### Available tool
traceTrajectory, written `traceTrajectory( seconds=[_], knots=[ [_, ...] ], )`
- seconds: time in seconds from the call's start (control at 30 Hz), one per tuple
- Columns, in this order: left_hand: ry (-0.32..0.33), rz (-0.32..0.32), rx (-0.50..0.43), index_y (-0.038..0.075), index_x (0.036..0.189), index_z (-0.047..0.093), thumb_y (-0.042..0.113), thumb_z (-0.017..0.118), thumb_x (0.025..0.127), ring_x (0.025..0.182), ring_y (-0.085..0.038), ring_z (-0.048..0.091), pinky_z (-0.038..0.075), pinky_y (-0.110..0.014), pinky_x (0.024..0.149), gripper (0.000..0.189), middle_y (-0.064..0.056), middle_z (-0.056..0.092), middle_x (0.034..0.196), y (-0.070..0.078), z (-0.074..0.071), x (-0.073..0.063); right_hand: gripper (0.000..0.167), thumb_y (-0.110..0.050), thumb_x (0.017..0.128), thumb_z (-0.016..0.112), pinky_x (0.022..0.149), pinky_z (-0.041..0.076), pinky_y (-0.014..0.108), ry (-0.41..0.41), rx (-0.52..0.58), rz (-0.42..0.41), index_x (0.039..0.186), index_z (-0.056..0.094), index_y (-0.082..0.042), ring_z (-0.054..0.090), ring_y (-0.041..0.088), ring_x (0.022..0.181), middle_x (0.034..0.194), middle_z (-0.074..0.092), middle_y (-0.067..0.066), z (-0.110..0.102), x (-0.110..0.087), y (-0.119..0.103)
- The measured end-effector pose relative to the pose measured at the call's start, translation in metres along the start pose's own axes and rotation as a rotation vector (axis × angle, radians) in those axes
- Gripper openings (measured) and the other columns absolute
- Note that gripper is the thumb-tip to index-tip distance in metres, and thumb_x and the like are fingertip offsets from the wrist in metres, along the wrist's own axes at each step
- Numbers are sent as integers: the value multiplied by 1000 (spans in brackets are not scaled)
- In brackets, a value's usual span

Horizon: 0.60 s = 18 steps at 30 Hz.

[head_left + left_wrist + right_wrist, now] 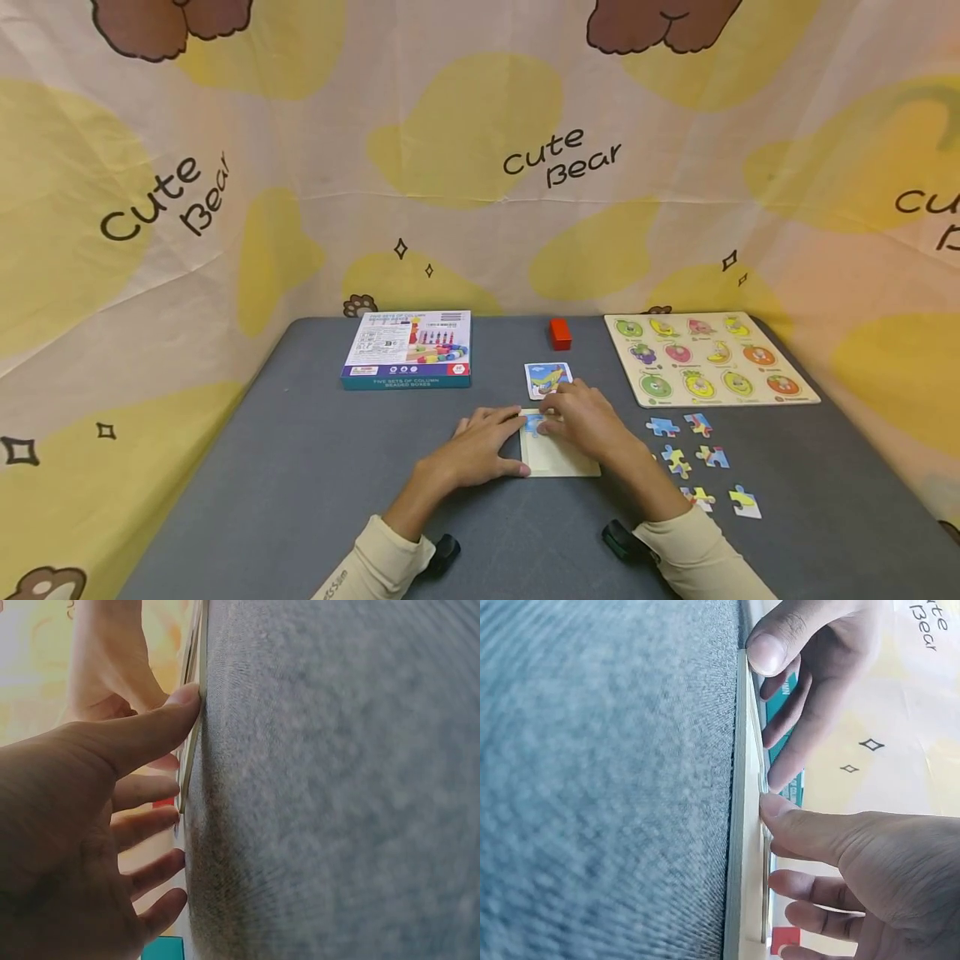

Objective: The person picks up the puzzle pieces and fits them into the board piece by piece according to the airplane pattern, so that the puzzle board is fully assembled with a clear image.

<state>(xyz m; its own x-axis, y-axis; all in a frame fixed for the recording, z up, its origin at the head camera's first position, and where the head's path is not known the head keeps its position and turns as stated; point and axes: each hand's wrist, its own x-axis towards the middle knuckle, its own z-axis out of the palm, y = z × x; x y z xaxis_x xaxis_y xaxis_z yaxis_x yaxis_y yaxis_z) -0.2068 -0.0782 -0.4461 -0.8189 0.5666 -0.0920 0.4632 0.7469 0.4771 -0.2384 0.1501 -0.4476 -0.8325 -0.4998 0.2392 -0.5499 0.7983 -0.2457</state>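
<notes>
A cream puzzle tray (558, 460) lies flat on the grey table, with blue puzzle piece (533, 422) at its upper left. My left hand (480, 448) steadies the tray's left side, fingers spread and fairly straight, the thumb (180, 705) at its near corner. My right hand (588, 423) reaches over the tray, and its thumb and bent fingers pinch the blue piece; the right thumb (780, 810) shows against a thin edge there. Just beyond lies a picture card (546, 379) with a yellow figure on blue, partly covered by the right fingers.
Several loose puzzle pieces (675, 460) lie right of the tray, some beside the right forearm. A fruit board (712, 358) is at the back right, a red block (560, 334) at the back middle, and a boxed bead set (408, 350) at the back left. A printed curtain (465, 125) hangs behind.
</notes>
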Motion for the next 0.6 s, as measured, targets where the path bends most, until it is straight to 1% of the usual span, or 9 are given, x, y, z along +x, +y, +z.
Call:
traceTrajectory(
  seconds=[0.1,0.2,0.3,0.47,0.6],
  knots=[
    [-5,34,3,15,161,48,44,75,98,150,-32,37,30,-61,116,74,-3,40,169,0,0,0,25,-27,87,87,83,50,54,-7,1,23,105,82,-11,63,30,97,108,76,9,0,0,0],
    [-19,68,2,17,161,48,41,73,100,151,-31,36,30,-61,114,70,-1,41,169,0,1,-1,26,-28,87,87,81,50,53,-6,4,30,105,82,-11,62,28,94,105,75,8,1,0,1],
    [-33,84,15,20,162,46,41,70,102,152,-31,35,30,-61,115,68,1,41,169,0,1,0,26,-29,86,88,81,50,52,0,12,30,104,82,-11,61,27,94,104,75,7,1,-1,2],
    [-38,83,52,21,163,45,42,69,103,153,-31,33,30,-60,115,69,3,39,170,-1,1,0,27,-28,86,88,83,50,53,-2,49,33,105,82,-9,62,27,96,101,74,7,1,0,3],
    [-43,74,63,20,163,45,44,69,103,154,-32,33,29,-60,116,69,3,39,170,-1,0,1,29,-28,88,87,86,50,51,-44,108,25,108,82,-8,61,27,98,100,73,6,-3,2,6]
  ],
)
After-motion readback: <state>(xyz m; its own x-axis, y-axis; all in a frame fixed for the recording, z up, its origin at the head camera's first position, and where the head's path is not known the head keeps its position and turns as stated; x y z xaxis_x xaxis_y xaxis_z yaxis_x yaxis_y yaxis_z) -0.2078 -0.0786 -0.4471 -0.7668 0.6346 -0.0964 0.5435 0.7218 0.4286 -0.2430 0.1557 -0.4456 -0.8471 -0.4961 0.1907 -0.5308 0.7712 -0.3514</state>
